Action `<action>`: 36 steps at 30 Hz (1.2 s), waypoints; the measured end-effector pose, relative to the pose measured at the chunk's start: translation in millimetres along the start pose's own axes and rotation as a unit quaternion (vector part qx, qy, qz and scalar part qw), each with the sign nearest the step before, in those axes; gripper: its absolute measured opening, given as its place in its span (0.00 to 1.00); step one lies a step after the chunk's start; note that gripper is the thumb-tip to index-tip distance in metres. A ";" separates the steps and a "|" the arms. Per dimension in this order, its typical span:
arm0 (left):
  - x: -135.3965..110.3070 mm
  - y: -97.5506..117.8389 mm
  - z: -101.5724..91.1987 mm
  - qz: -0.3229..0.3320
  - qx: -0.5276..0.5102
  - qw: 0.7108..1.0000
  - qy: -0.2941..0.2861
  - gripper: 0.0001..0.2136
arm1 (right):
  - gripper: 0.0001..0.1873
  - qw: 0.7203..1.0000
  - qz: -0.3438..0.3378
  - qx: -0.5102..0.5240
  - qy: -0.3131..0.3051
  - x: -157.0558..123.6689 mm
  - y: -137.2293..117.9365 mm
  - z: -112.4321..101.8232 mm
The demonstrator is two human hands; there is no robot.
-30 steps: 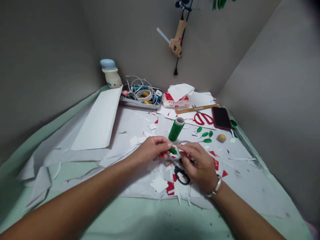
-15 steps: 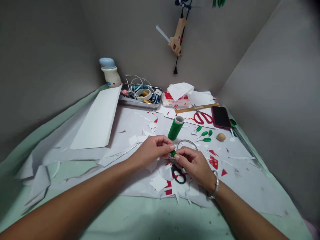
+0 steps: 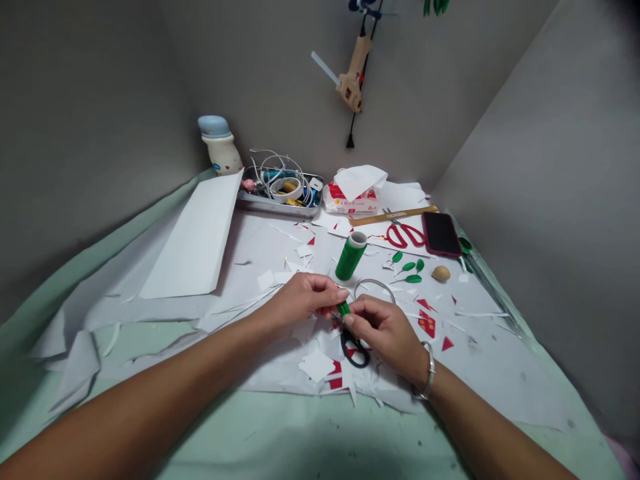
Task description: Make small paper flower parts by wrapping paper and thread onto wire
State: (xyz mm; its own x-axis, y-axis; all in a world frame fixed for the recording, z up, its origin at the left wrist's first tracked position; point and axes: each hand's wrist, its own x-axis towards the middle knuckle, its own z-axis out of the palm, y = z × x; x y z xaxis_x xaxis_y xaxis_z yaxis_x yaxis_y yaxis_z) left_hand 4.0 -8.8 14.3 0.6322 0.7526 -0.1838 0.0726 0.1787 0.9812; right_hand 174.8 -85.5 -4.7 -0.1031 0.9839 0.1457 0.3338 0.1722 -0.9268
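Between my two hands is a small green thread-wrapped leaf, like the ones lying to the right. My left hand pinches its upper end between thumb and fingers. The thumb and forefinger of my right hand close on its lower end. Just behind my hands a spool of green thread stands upright. Black-handled scissors lie under my hands, their blades mostly hidden. Several finished-looking green leaves with thin stems rest on the paper at the right. A grey ring is partly hidden behind my right hand.
Paper scraps and red pieces litter the white sheet. Farther back are a metal tray of supplies, a tissue pack, red-handled scissors, a ruler and a phone. A glue gun hangs on the wall.
The green leaf has tilted a little and more of it shows between my fingers. My right hand has shifted slightly left and down; my left hand has barely moved.
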 end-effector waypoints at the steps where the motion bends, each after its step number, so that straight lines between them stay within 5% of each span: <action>1: 0.0 0.0 -0.1 0.000 0.000 1.000 -0.001 0.12 | 0.09 1.000 -0.004 -0.004 0.003 -0.1 0.1 0.2; 10: -0.3 0.7 -1.1 -0.004 -0.007 1.000 -0.024 0.12 | 0.07 0.999 -0.035 -0.033 0.004 -0.2 2.4 0.5; 18: 2.2 -1.0 1.1 -0.002 0.032 0.998 0.047 0.14 | 0.09 0.998 0.033 -0.010 0.043 0.7 2.0 0.0; 36: 4.9 -3.0 -0.7 -0.039 -0.038 0.996 0.068 0.16 | 0.10 0.995 0.084 -0.031 0.042 1.0 -0.7 3.1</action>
State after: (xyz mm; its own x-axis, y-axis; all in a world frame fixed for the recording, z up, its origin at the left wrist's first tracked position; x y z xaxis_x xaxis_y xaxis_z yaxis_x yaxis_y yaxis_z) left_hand 6.3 -5.3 10.4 0.5169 0.8122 -0.2705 0.0550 0.2839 0.9573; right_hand 171.5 -84.7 -5.0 0.0378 0.9991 0.0212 0.3965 0.0045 -0.9180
